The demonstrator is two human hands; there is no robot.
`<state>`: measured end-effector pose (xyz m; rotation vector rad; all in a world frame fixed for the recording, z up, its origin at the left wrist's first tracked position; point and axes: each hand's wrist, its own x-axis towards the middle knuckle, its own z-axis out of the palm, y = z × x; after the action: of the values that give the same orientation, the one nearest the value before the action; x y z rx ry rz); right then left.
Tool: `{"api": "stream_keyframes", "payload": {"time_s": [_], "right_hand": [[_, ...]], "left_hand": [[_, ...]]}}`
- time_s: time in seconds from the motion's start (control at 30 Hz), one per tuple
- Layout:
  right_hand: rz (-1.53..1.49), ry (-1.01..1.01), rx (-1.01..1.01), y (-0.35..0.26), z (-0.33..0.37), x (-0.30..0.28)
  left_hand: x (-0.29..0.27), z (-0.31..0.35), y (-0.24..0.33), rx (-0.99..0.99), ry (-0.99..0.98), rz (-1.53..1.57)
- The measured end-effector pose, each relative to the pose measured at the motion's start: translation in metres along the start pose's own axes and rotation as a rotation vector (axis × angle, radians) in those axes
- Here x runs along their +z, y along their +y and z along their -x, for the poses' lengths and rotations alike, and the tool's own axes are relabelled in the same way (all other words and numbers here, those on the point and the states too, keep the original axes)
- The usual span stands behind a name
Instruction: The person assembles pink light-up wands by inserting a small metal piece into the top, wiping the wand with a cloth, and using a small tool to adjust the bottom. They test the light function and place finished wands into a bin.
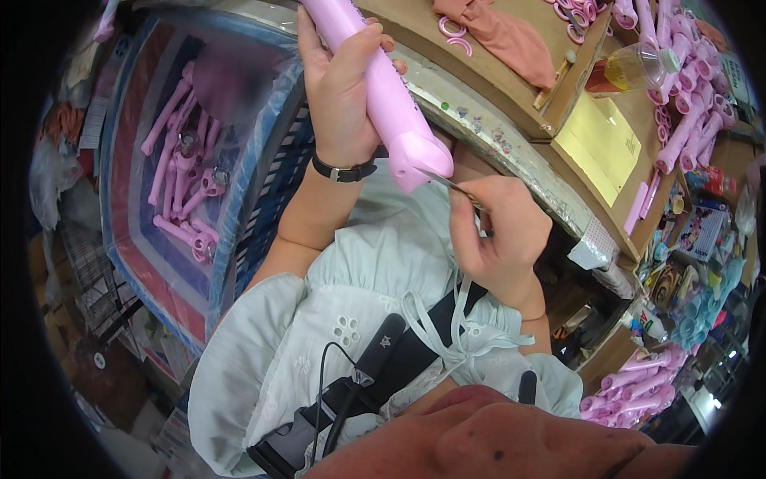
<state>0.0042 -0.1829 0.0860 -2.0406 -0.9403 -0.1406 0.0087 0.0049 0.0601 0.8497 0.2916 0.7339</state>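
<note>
My left hand [341, 100] is wrapped round a long pink plastic tube-shaped part [391, 108], thumb across its top. The part slants down toward me, and its wider, rounded end has a small hole and a notch. In a pinch, my right hand [499, 233] grips a thin metal blade [444, 180], whose tip touches that rounded end at the notch. Most of the blade's handle is hidden inside my fingers.
At left, a lined blue basket [222, 263] holds several pink parts [183, 152]. On the cardboard-covered bench [495, 76] lie a salmon cloth [503, 36], a clear bottle of amber liquid [626, 70] and yellow paper [598, 148]. More pink parts [694, 104] are heaped at far right.
</note>
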Motion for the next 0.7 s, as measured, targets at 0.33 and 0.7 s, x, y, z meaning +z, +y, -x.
{"api": "stream_keyframes", "payload": {"time_s": [0.33,0.7], "right_hand": [[0.041,0.042,0.063,-0.0018,-0.0011,0.0001],[-0.081,0.106,0.135,0.0022,-0.0045,-0.0061]], "left_hand": [[0.0,0.0005,0.0007,0.023,0.016,-0.021],[-0.0029,0.0014,-0.0012,-0.027,0.011,-0.003]]}}
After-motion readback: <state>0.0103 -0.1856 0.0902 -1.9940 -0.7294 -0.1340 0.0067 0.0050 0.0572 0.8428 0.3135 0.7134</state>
